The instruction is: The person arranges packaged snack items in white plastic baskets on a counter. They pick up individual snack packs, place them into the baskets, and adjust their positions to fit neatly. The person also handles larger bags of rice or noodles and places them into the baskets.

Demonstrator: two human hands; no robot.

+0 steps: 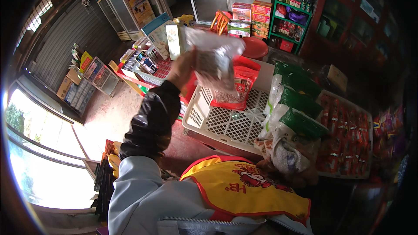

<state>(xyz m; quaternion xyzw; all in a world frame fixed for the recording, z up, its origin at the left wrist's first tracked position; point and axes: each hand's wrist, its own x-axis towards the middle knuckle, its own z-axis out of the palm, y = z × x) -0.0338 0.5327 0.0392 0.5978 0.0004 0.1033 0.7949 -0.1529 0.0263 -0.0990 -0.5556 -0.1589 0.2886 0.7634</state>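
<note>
My left hand (183, 68) is raised over the crate's far left part and grips the upper edge of a clear plastic bag (215, 62), which is blurred. Partly behind that bag, a red and clear packet of peanuts (240, 94) stands in a cream plastic crate (225, 133) with a lattice bottom. Green and white bags (298, 101) lie along the crate's right side. Near its front right corner my right hand (302, 173), in shadow, holds a crumpled, light patterned cloth (289, 156). A yellow apron with red trim (248, 186) covers my front.
To the right is a tray of red packets (343, 137). Goods fill a basket (153, 78) on the left, beside upright boxes (174, 42). Behind the crate are a red round stool (254, 47), stacked cartons (261, 16) and a green shelf of bottles (290, 16).
</note>
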